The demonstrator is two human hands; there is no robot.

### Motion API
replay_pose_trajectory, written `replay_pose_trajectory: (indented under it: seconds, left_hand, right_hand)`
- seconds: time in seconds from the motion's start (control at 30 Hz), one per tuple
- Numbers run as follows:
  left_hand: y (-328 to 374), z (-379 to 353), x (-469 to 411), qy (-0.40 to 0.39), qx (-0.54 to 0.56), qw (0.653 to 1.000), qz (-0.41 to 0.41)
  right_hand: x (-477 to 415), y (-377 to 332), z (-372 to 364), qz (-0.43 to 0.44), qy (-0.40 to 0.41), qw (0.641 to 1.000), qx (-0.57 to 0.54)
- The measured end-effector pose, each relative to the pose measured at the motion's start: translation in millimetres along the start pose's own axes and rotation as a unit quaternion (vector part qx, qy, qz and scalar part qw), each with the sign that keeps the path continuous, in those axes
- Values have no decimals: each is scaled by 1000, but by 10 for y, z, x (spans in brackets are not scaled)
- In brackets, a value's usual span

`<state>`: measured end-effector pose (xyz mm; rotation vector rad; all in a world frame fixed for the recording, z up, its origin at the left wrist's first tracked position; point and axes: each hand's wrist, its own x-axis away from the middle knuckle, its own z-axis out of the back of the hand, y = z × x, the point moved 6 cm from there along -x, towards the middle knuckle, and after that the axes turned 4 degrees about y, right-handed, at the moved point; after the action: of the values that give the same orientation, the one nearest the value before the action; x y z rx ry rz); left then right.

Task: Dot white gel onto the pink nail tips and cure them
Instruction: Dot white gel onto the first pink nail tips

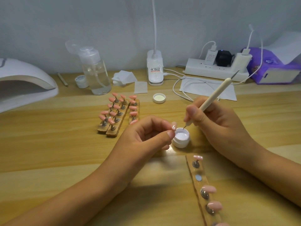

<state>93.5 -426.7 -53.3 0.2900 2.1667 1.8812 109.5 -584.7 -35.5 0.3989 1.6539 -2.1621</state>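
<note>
Head view: left hand (143, 136) fingers pinch a pink nail tip (174, 125). Right hand (216, 121) fingers grip a dotting pen (213, 97), its point over the gel jar (181, 139).

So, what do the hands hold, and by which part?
The left hand pinches a small pink nail tip by its lower end. The right hand grips a slim white dotting pen low on its shaft.

Glossy pink tips (209, 188) (wooden strip (200, 187)).
</note>
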Motion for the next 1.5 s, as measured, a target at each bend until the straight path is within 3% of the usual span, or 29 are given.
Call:
replay_pose_trajectory:
  seconds: [0.33,0.53,0.73,1.07,1.5]
  left_hand:
    - [-15,0,-1,-11,19,1000,-2]
    - [-32,6,-15,0,19,1000,3]
    - [8,-31,1,-15,11,1000,-3]
    - [35,-69,26,-36,-7,999,2]
    - [61,-100,30,-42,-30,999,-11]
  right_hand:
    - [25,-28,-113,43,-65,992,98]
    - [0,-40,8,3,9,1000,-13]
    - [-42,-28,141,-43,88,982,-164]
    - [3,-23,-24,-111,-10,943,-313]
    - [43,-58,-84,-125,-24,949,-287]
